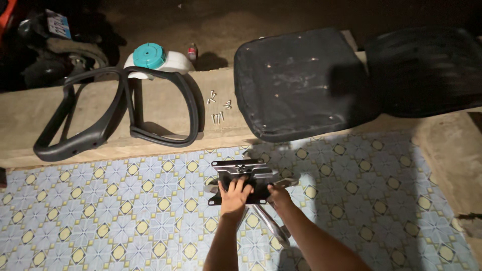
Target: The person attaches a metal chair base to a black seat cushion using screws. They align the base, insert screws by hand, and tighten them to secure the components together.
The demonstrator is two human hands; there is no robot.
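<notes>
Your left hand (235, 193) lies flat, fingers spread, on the black metal chair plate (241, 176) that sits on the patterned tile floor (125, 211). Your right hand (277, 193) grips the plate's right edge by its lever (271, 223). Beyond, on the concrete ledge (20, 115), lie two black armrests (120, 110), loose screws (218, 108) and the seat cushion (301, 80).

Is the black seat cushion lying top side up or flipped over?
Flipped over: the seat cushion shows its flat underside with small mounting holes, resting on the concrete ledge.
</notes>
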